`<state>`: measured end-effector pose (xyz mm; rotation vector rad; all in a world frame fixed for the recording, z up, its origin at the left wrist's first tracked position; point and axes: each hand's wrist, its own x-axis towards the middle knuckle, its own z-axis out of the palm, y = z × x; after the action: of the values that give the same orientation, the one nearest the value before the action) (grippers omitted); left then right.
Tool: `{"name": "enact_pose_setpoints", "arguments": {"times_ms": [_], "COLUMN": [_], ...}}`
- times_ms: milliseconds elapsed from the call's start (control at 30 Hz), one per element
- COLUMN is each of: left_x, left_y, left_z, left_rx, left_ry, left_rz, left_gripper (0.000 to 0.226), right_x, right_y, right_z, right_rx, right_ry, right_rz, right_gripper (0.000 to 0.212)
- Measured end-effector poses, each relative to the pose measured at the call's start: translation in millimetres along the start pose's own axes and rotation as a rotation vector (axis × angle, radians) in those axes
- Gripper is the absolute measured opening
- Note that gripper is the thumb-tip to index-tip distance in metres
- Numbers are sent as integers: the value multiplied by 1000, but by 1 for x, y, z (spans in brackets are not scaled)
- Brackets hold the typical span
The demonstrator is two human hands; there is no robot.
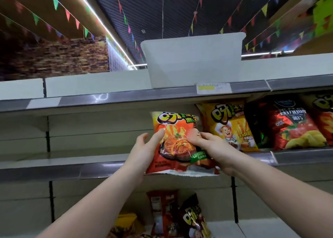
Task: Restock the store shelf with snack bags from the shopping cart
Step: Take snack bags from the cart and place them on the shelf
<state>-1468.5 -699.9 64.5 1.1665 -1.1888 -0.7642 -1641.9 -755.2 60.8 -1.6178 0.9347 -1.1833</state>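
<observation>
1. Glossy orange crinkled-foil snack bag [177, 144] is held upright before the middle grey metal shelf [75, 167], left hand [144, 150] and right hand [210, 147] gripping its sides.
2. Yellow foil bag [228, 124] stands beside it; translucent white plastic bin [192, 61] sits on top.
</observation>
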Motion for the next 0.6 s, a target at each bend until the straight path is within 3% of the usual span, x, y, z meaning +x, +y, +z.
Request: {"name": "enact_pose_setpoints", "arguments": {"times_ms": [167, 333, 500, 600], "left_x": [44, 99, 153, 175], "left_y": [-3, -8, -28, -38], "left_z": [11, 30, 44, 50], "left_rx": [185, 313, 354, 382], "left_ry": [29, 64, 70, 79], "left_rz": [39, 24, -56, -30], "left_gripper": [44, 45, 40, 43], "right_x": [46, 98, 144, 164], "right_y": [1, 9, 16, 20], "right_z": [-8, -9, -8, -5], "right_rx": [-86, -92, -235, -392], "right_ry": [73, 134, 194, 136], "right_rz": [21, 57, 148, 148], "right_gripper": [76, 80, 50, 42]}}
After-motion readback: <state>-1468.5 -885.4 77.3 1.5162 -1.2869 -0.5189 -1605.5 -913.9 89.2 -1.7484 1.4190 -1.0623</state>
